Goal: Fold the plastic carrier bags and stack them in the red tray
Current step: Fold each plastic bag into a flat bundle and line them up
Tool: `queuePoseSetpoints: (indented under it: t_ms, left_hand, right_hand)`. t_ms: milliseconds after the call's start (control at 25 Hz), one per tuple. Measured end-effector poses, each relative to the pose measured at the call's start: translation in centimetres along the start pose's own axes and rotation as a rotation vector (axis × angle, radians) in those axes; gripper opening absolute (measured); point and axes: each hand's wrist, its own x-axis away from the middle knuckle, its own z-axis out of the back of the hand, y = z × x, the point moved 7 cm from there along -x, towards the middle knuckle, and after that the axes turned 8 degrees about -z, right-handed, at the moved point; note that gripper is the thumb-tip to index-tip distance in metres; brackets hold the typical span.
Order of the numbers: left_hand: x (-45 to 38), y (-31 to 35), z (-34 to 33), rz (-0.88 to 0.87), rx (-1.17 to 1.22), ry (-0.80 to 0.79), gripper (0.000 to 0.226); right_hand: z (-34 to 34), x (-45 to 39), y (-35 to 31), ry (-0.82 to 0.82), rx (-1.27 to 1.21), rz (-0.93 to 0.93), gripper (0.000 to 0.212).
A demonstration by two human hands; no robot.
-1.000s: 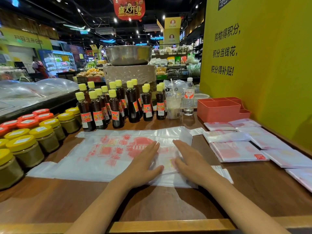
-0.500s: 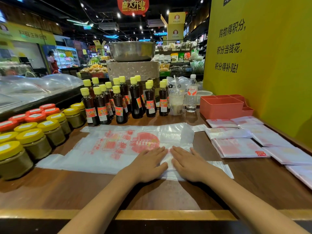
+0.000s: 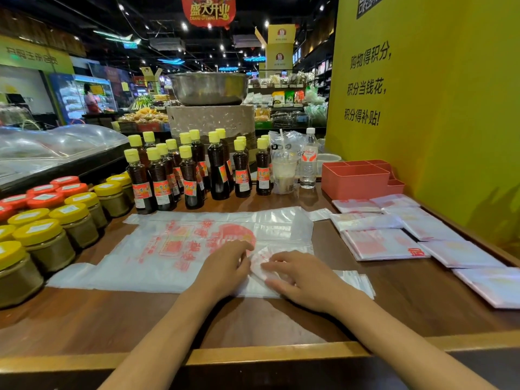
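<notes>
My left hand lies on the plastic carrier bag, fingers loosely bent and pressing the film down, gripping nothing that I can see. My right hand sits just beside it, fingers spread and lightly curled, their tips resting on a small raised crease of the same bag between my two hands; whether I have that crease pinched I cannot tell. The bag is spread flat on the table, running away to the left of my left hand, with its far edge beyond my fingertips. I judge the film thin, nearly weightless and slick, so it will slide over the wood and spring back unless a palm holds it while the other hand carries an edge over. The best hold looks to be the free edge or a corner, pinched lightly, not the middle. Folded bags lie to the right of my right hand, still on the table. The red tray stands beyond them, farther from me; I see no bags in it from here.
</notes>
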Motion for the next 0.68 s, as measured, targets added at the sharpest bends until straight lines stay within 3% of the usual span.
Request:
queuePoseSetpoints:
  t_ms: [80,160,280,440,680]
  left_hand:
    - [0.1,-0.3,-0.1,-0.025,0.028,-0.021,0.041]
    - [0.3,0.2,-1.0,-0.097,0.001,-0.152,0.055]
    - [0.8,0.3,-2.5,-0.115,-0.102,-0.313,0.053]
    - [0.9,0.8,-2.5,-0.111,-0.154,-0.355,0.057]
    - [0.6,1.1,-2.2,-0.075,-0.215,-0.350,0.058]
  right_hand:
    - [0.0,0.1,0.0,-0.032,0.018,-0.036,0.056]
    - [-0.1,0.3,0.1,-0.047,-0.006,-0.065,0.051]
    - [-0.4,1.3,0.7,-0.093,-0.060,-0.112,0.047]
    - [1.8,3.6,2.1,-0.042,-0.012,-0.172,0.044]
    - [5.4,10.0,5.9,-0.027,0.069,-0.404,0.031]
